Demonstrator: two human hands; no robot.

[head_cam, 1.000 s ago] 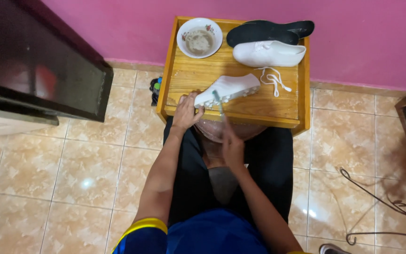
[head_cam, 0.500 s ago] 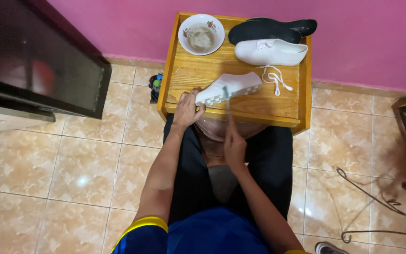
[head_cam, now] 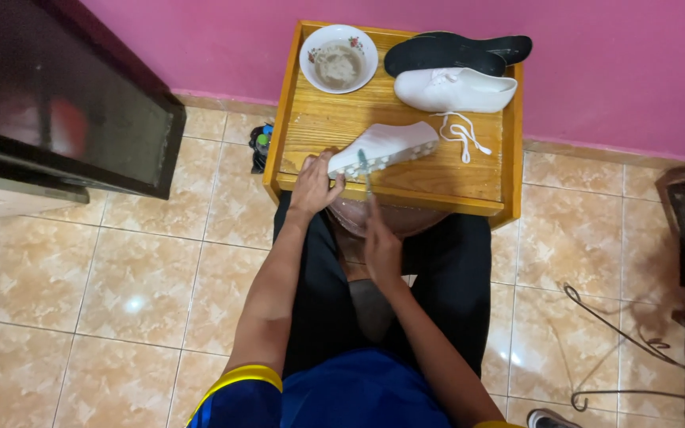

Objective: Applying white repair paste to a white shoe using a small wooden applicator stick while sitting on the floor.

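Note:
My left hand (head_cam: 313,183) grips the heel end of a white shoe (head_cam: 384,147) lying on its side on a small wooden table (head_cam: 469,187), its studded sole turned toward me. My right hand (head_cam: 380,242) holds a small brush with a green handle (head_cam: 364,170) upright, its head touching the shoe's sole near the heel. A second white shoe (head_cam: 453,89) rests at the back right of the table, with loose white laces (head_cam: 461,131) in front of it.
A white bowl (head_cam: 338,59) of murky liquid stands at the table's back left. Dark insoles (head_cam: 455,49) lie along the pink wall. A dark cabinet (head_cam: 57,103) is to the left, small bottles (head_cam: 261,145) sit on the tiled floor, and cords (head_cam: 612,325) run at right.
The shoe has been tilted and held slightly further right on the table. My right hand has moved the brush along the sole near the heel.

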